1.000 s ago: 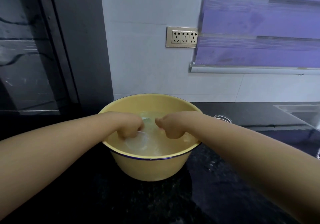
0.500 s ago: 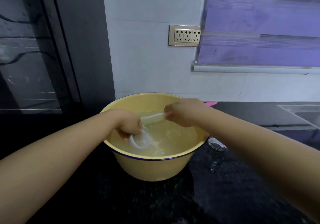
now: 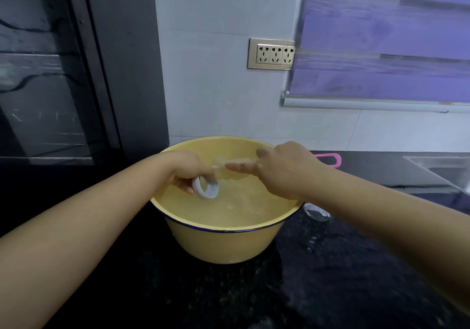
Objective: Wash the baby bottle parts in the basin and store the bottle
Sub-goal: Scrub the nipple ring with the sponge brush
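A yellow basin (image 3: 223, 242) with a dark blue rim stands on the black counter, holding cloudy water. Over its left side my left hand (image 3: 189, 173) grips a white screw ring (image 3: 205, 188) just above the water. Over the right side my right hand (image 3: 284, 173) pinches a translucent soft part (image 3: 230, 162) between the thumb on top and outstretched fingers beneath. That part reaches across to my left hand's fingers. A clear round bottle piece (image 3: 316, 212) lies on the counter right of the basin.
A pink plastic handle (image 3: 332, 159) shows behind my right hand. A sink edge (image 3: 437, 168) lies far right. Behind the basin stand a tiled wall with a socket panel (image 3: 272, 54) and a dark glass-fronted cabinet (image 3: 50, 87) at the left.
Both hands came up out of the water. The white ring now shows clear of the surface, and my right hand has drawn the translucent part up and to the right.
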Action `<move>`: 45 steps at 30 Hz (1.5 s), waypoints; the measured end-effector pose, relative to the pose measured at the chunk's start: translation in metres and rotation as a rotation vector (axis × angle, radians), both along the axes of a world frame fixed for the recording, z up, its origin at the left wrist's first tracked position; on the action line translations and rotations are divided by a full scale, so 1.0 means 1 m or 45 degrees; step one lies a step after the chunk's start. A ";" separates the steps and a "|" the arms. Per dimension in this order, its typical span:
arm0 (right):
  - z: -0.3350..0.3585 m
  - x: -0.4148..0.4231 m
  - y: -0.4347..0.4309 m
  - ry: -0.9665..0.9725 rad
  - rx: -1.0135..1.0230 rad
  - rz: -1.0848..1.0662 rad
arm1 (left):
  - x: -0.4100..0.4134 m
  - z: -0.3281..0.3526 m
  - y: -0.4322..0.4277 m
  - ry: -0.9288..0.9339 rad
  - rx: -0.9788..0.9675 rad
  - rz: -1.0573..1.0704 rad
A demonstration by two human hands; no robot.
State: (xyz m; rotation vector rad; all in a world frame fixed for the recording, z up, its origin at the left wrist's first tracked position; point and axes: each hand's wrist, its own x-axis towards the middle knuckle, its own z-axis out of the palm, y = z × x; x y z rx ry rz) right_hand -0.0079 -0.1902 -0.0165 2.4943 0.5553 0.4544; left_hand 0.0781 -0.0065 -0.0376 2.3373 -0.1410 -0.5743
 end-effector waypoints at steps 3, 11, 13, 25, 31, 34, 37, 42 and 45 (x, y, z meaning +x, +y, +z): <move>-0.003 0.004 -0.006 -0.063 -0.049 0.047 | 0.001 0.003 0.000 0.046 -0.256 0.165; -0.002 0.011 -0.017 -0.408 0.023 0.293 | 0.002 0.015 0.008 0.377 -0.905 0.315; 0.000 0.010 -0.015 -0.413 0.019 0.350 | -0.001 0.016 0.007 0.412 -0.968 0.268; -0.007 -0.004 0.016 0.403 0.646 -0.089 | 0.001 0.012 0.000 -0.372 -0.621 0.335; 0.011 -0.014 0.037 1.033 1.570 -0.231 | 0.003 0.011 0.001 -0.611 -0.631 0.374; 0.020 -0.016 0.036 1.328 1.915 -0.212 | 0.004 0.012 0.001 -0.533 -0.762 0.413; 0.022 -0.012 0.033 1.331 2.026 -0.174 | 0.000 0.015 -0.002 -0.332 -0.902 0.443; 0.019 -0.005 0.028 0.830 1.903 -0.146 | -0.011 0.018 -0.002 -0.101 -1.047 0.318; 0.013 -0.004 0.019 0.280 1.195 0.002 | -0.011 0.019 0.001 0.004 -1.002 0.257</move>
